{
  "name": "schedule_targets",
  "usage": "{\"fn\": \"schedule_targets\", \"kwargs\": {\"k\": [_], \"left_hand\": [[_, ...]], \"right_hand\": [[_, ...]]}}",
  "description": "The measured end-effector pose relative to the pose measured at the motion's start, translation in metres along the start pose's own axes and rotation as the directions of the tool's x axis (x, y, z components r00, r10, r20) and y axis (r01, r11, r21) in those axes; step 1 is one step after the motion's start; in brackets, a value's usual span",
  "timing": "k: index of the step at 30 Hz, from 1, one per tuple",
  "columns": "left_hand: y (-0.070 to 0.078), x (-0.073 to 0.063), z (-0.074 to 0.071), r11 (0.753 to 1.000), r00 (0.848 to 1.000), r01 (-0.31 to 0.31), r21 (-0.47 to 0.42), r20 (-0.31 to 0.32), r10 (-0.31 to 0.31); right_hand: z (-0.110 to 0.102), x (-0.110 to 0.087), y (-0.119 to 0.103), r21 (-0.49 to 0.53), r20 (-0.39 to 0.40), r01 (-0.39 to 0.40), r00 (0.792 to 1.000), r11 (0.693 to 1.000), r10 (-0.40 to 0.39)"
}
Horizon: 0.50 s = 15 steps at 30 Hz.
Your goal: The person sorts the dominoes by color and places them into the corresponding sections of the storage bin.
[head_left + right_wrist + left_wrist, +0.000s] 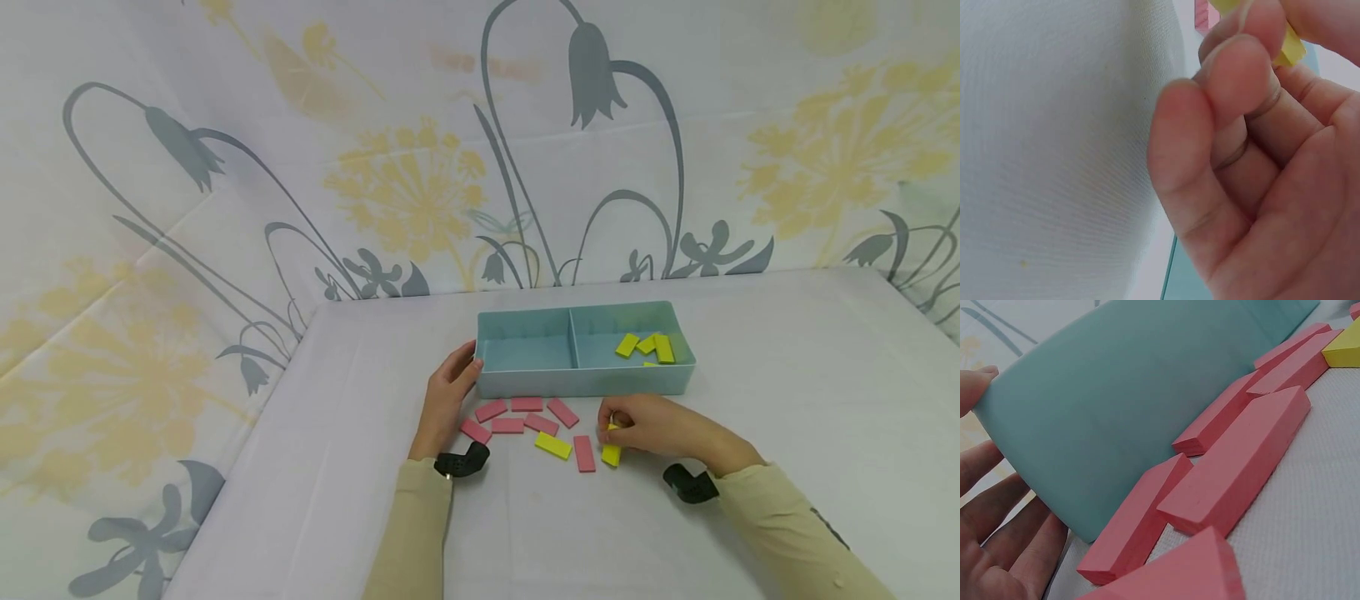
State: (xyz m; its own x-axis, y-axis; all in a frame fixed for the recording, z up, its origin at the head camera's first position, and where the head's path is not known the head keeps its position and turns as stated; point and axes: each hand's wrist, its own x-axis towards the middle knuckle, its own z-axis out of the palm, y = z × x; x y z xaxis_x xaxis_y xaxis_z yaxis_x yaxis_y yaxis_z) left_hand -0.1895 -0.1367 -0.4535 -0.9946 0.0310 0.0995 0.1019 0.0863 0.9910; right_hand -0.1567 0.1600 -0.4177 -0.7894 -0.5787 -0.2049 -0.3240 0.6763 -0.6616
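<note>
Several yellow blocks (663,349) inside the teal box (585,383), right compartment (596,329)

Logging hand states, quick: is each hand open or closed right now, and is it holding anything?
Left hand: open, touching the left end of the blue-green tray.
Right hand: closed, pinching a yellow block.

Both sleeved arms (418,521) stretch forward, the left hand (447,385) with fingers extended and thumb set apart, the right hand (651,423) angled inward, thumb and forefinger pinching, the other fingers curled toward the palm.
</note>
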Motion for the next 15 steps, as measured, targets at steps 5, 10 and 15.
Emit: {"fn": "schedule_targets", "kwargs": {"k": [5, 10, 15], "left_hand": [[0.01, -0.002, 0.0, 1.0, 1.0, 0.028, -0.012, 0.015, -0.028], [0.021, -0.007, 0.001, 0.999, 0.999, 0.031, -0.017, 0.033, -0.03], [0.016, -0.006, 0.0, 0.999, 0.999, 0.027, -0.029, 0.026, -0.026]], "right_hand": [[-0.003, -0.002, -0.002, 0.022, -0.01, 0.025, 1.0, 0.999, -0.025], [-0.005, -0.004, -0.001, 0.031, 0.006, 0.037, 0.999, 0.999, -0.037], [-0.007, -0.004, -0.001, 0.052, 0.012, 0.03, 0.999, 0.998, -0.031]]}}
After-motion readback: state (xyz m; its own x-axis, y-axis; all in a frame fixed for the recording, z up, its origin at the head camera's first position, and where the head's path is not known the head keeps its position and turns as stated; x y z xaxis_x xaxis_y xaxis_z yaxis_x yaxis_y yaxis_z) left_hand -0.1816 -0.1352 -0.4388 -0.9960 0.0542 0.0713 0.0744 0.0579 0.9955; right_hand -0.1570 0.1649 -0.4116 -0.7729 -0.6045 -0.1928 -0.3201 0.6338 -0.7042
